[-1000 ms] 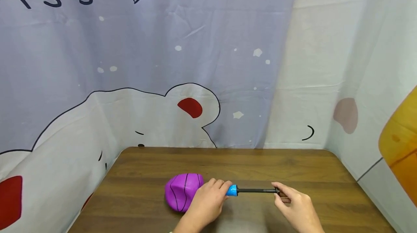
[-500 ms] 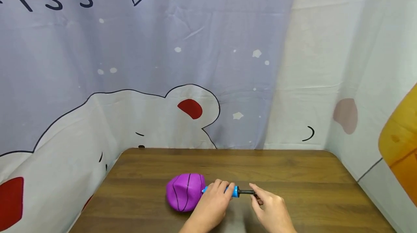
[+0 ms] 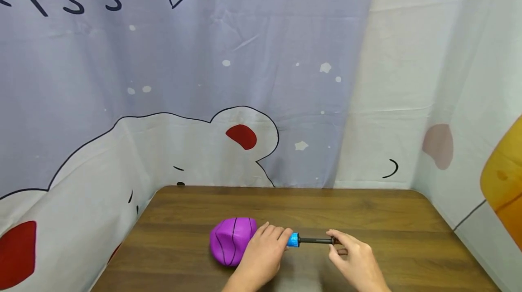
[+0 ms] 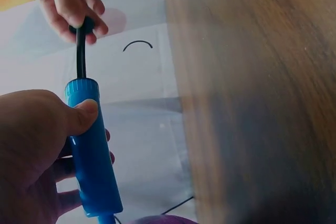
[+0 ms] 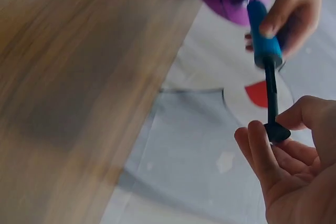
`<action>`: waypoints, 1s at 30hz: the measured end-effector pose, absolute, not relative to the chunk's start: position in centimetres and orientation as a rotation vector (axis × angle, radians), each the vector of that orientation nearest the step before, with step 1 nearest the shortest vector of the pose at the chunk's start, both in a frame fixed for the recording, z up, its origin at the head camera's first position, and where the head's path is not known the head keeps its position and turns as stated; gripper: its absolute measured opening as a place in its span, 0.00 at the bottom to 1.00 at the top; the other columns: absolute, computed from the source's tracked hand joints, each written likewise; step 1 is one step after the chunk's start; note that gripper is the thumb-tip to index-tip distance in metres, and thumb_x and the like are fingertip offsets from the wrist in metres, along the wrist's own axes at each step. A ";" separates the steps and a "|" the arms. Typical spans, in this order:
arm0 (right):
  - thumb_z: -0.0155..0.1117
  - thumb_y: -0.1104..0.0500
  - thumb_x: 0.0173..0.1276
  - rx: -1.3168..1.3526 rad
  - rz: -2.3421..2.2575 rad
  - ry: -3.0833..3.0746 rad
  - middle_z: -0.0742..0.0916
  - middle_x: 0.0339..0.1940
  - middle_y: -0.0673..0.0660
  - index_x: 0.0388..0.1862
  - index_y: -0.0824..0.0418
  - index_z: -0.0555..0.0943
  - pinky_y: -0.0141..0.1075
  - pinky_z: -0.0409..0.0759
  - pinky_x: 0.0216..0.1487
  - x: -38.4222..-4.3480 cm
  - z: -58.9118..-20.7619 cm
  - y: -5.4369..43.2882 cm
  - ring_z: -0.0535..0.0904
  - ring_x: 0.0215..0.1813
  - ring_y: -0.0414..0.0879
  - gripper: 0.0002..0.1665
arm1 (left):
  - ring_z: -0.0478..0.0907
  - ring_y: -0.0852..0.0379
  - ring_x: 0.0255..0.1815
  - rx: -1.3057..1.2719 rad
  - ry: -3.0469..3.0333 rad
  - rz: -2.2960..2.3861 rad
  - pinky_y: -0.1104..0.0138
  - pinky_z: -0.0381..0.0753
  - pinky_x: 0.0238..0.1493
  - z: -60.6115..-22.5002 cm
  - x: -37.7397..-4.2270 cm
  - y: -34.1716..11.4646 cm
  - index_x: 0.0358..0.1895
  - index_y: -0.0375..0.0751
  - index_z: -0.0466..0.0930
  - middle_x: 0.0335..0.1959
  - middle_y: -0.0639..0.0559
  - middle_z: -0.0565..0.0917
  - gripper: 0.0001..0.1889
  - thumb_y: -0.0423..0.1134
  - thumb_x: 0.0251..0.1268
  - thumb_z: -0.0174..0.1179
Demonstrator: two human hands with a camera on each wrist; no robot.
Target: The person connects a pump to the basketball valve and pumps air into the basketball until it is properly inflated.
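Note:
A purple ball (image 3: pixel 230 242) with black lines, dented and slack, rests on the table. Beside it my left hand (image 3: pixel 261 255) grips the blue barrel of a hand pump (image 4: pixel 94 156), thumb along its side. In the right wrist view the pump's nozzle end meets the ball. Fingers and thumb of my right hand (image 3: pixel 356 258) pinch the small black handle (image 5: pixel 278 132) at the end of the pump's rod (image 3: pixel 316 240). Part of the black rod shows between barrel and handle. The pump lies level, pointing left toward the ball.
The brown wooden table (image 3: pixel 367 210) has rounded far corners. Printed cloth (image 3: pixel 285 56) with drawn figures hangs behind it and along both sides, close to the table's edges.
My right hand first moved left, pushing the rod into the barrel, then drew it partly back out to the right. The left hand and ball stay almost in place.

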State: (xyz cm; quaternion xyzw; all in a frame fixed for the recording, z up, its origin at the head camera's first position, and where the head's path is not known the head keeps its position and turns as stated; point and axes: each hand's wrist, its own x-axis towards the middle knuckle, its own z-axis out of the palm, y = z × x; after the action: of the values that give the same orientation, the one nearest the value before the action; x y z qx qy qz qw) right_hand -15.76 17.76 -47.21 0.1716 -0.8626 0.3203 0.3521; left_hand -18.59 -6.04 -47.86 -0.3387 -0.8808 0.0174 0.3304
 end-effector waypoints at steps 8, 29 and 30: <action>0.72 0.75 0.51 0.335 0.882 -2.338 0.91 0.38 0.53 0.45 0.57 0.87 0.22 0.82 0.32 -14.8 -46.4 20.7 0.87 0.36 0.38 0.23 | 0.79 0.59 0.42 -0.861 -2.311 0.019 0.65 0.82 0.47 -48.1 -18.6 -6.1 0.53 0.49 0.79 0.42 0.58 0.83 0.19 0.45 0.59 0.71; 0.77 0.74 0.51 0.607 1.090 -2.226 0.91 0.37 0.56 0.45 0.63 0.88 0.19 0.81 0.35 -15.9 -47.5 14.8 0.86 0.34 0.34 0.21 | 0.80 0.60 0.43 -0.920 -2.281 -0.011 0.67 0.83 0.47 -47.5 -17.9 -5.5 0.51 0.45 0.80 0.43 0.57 0.84 0.21 0.43 0.55 0.74; 0.77 0.75 0.50 0.606 1.095 -2.221 0.91 0.37 0.56 0.45 0.63 0.88 0.20 0.82 0.35 -15.9 -47.4 15.0 0.86 0.34 0.34 0.21 | 0.80 0.61 0.43 -0.917 -2.280 -0.029 0.67 0.83 0.47 -47.5 -18.0 -5.7 0.51 0.46 0.80 0.43 0.58 0.84 0.20 0.44 0.56 0.74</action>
State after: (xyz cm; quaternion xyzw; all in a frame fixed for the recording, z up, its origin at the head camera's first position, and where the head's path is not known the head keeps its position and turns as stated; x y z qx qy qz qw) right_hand -15.93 14.96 -47.40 0.2275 -0.8332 0.4110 0.2917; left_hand -17.96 -5.65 -47.45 -0.3517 -0.8739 -0.0110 0.3353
